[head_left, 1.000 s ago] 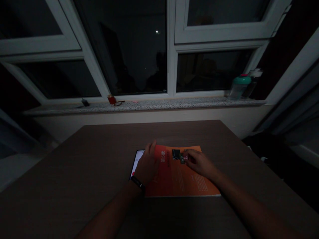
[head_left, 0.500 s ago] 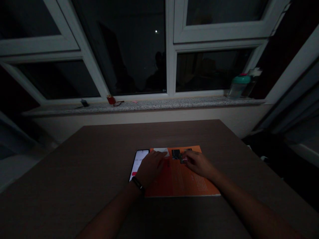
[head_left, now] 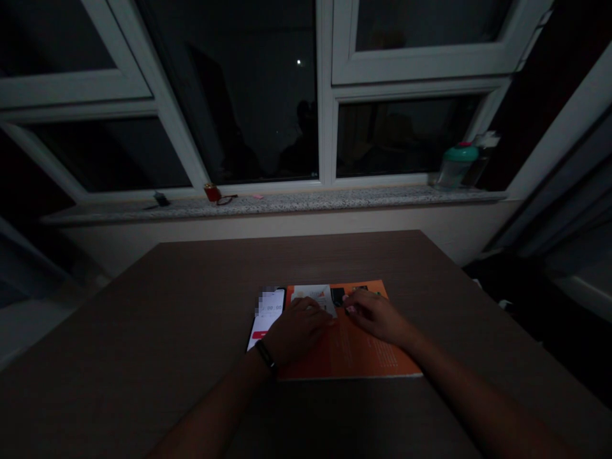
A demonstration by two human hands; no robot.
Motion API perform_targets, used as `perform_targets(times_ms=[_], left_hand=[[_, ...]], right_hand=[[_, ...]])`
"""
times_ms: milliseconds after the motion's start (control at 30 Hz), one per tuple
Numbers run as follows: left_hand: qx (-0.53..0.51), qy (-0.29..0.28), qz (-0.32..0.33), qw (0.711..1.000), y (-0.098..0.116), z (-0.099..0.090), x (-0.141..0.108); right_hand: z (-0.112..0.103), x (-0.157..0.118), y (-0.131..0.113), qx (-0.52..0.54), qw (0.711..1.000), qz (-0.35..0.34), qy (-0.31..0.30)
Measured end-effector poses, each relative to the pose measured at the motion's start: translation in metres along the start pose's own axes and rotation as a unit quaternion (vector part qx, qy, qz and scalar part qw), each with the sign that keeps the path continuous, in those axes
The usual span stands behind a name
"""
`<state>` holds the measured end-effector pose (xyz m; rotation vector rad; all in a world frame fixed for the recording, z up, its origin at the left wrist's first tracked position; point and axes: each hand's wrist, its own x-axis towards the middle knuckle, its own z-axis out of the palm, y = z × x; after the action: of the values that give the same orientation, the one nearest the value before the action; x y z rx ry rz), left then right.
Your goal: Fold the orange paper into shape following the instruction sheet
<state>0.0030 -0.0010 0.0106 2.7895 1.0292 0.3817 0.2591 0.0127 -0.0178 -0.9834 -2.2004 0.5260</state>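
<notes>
An orange book (head_left: 363, 350) lies flat on the brown table, its cover printed with a pale patch, dark pictures and small text. Across its left part rests my left hand (head_left: 306, 328), palm down, fingers stretched out beside the pale patch (head_left: 313, 292); a dark band circles the wrist. My right hand (head_left: 377, 315) is over the upper right of the cover, with thumb and fingertips drawn together in a pinch. A small pinkish bit shows at those fingertips, too dim to name. Left of the book, partly behind my left hand, lies a lit phone (head_left: 270, 312) showing digits and a red button.
Beyond the brown table (head_left: 215, 274) runs a speckled stone sill (head_left: 306, 201) under dark windows. On the sill are a small red container (head_left: 212, 192), a dark small item (head_left: 161, 199), and a teal-lidded bottle (head_left: 459, 166) at the right. Curtains hang at both sides.
My left hand has slid slightly towards me and to the right, uncovering more of the pale patch. My right hand's fingertips have shifted a little left over the dark picture.
</notes>
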Motion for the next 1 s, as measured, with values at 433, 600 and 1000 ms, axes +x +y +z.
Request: perform_targets(times_ms=[433,600,1000], left_hand=[[-0.076,-0.022,0.089,0.993,0.004,-0.005,-0.002],[-0.086,0.005,0.075,0.993,-0.002,-0.009,-0.002],[-0.076,-0.007,0.015,0.997,-0.01,0.0,-0.005]], right_hand=[[0.001,-0.002,-0.003,0.054,0.995,-0.056,-0.064],[-0.005,-0.001,-0.006,0.027,0.996,-0.047,-0.066],[-0.014,-0.001,-0.005,0.008,0.994,-0.043,-0.098]])
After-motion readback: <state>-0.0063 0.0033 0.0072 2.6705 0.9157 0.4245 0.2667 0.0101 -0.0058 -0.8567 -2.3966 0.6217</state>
